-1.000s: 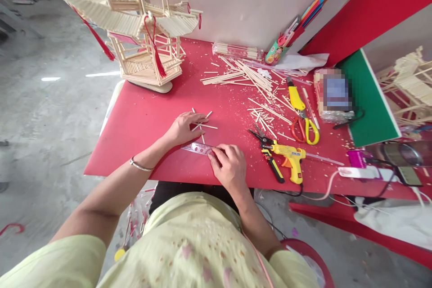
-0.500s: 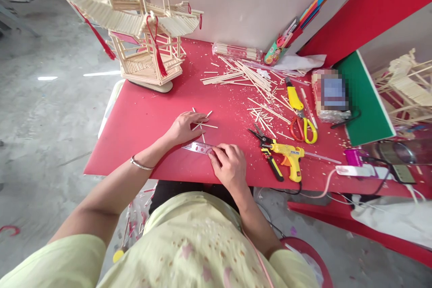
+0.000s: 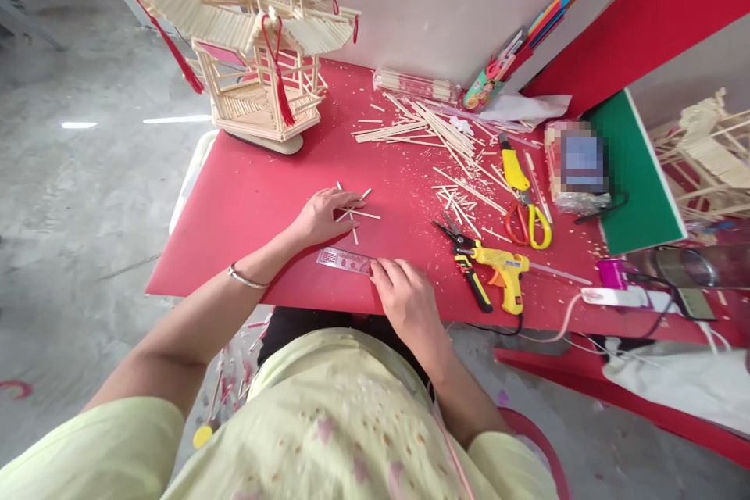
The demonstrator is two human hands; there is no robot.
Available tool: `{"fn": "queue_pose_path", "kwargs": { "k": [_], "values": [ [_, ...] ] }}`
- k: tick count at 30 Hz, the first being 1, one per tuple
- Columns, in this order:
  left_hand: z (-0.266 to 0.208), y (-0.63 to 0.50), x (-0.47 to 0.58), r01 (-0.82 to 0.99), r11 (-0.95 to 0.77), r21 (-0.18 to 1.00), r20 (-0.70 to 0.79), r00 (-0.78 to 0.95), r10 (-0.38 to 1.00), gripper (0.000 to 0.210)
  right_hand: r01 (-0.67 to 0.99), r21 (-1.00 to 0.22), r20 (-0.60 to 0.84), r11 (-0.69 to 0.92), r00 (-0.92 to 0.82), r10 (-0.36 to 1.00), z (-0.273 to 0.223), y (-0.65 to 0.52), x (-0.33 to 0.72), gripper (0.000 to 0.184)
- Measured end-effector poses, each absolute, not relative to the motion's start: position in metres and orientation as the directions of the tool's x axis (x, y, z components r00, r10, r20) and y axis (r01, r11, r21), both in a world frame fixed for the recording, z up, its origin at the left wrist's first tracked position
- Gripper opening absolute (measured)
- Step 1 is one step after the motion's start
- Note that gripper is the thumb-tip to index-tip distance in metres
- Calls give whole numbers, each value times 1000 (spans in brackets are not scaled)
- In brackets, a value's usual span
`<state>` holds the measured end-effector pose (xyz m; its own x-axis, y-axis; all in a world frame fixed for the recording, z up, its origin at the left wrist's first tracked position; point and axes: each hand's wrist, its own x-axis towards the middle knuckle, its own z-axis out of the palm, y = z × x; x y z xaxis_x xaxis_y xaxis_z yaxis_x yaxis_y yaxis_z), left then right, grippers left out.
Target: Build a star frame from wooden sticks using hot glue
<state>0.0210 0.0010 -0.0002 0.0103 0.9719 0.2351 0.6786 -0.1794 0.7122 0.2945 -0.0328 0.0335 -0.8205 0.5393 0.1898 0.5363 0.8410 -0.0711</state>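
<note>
My left hand [image 3: 322,217] rests on a small star of crossed thin wooden sticks [image 3: 364,214]. Its fingers and thumb hold the star against the red table, covering part of its left side. A short clear plastic ruler [image 3: 345,260] lies just in front of the star, a little apart from its nearest stick. My right hand [image 3: 405,293] pinches the ruler's right end between thumb and fingers.
A stick-built pagoda model [image 3: 263,105] with red tassels stands back left. Loose sticks [image 3: 448,129] and crumbs lie behind. To the right are pliers [image 3: 472,281], a yellow glue gun [image 3: 504,269], scissors [image 3: 536,226], a utility knife [image 3: 513,164] and a power strip [image 3: 626,297].
My right hand has drawn the ruler slightly toward my body and right, widening its gap from the star. My left hand stays on the star. The view has shifted a little.
</note>
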Motion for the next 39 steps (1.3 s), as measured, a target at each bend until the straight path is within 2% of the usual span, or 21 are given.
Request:
{"fn": "queue_pose_path", "kwargs": {
  "k": [4, 6, 8, 11, 13, 17, 19, 24, 27, 30, 33, 39],
  "values": [
    [-3, 2, 21, 688, -185, 702, 241, 15, 970, 54, 446, 129, 52, 886, -895, 443, 42, -35, 290, 41],
    [-3, 2, 21, 691, -180, 700, 242, 7, 970, 53, 415, 156, 38, 896, -909, 414, 44, -32, 289, 42],
    [-4, 2, 20, 687, -187, 703, 247, 11, 969, 53, 400, 130, 43, 907, -916, 398, 47, -27, 291, 40],
    [-3, 2, 20, 676, -205, 708, 256, 25, 966, 52, 409, 6, 78, 912, -910, 408, 56, -19, 303, 36],
    [-2, 2, 20, 669, -209, 714, 256, 29, 966, 52, 428, -149, 135, 891, -884, 448, 64, -16, 312, 32],
    [-2, 1, 20, 644, -222, 732, 270, 25, 963, 50, 446, -536, 219, 717, -747, 628, 76, -10, 321, 23],
    [-1, 0, 20, 643, -211, 736, 271, 6, 963, 49, 455, -636, 223, 623, -665, 713, 78, -3, 318, 21],
    [4, -4, 20, 606, -206, 768, 263, -5, 965, 50, 502, -725, 207, 471, -494, 845, 65, 20, 298, 23],
    [8, -6, 17, 637, -202, 744, 317, -71, 946, 41, 530, -747, 174, 401, -425, 888, 51, 33, 283, 27],
    [11, -7, 10, 725, -157, 670, 366, -140, 920, 29, 534, -762, 147, 366, -408, 901, 37, 41, 267, 31],
    [10, -8, 0, 777, -121, 618, 352, -136, 926, 25, 519, -788, 115, 332, -406, 907, 27, 44, 251, 34],
    [7, -7, -6, 769, -88, 633, 334, -169, 927, 24, 492, -827, 57, 273, -410, 910, 20, 42, 232, 34]
  ]
}}
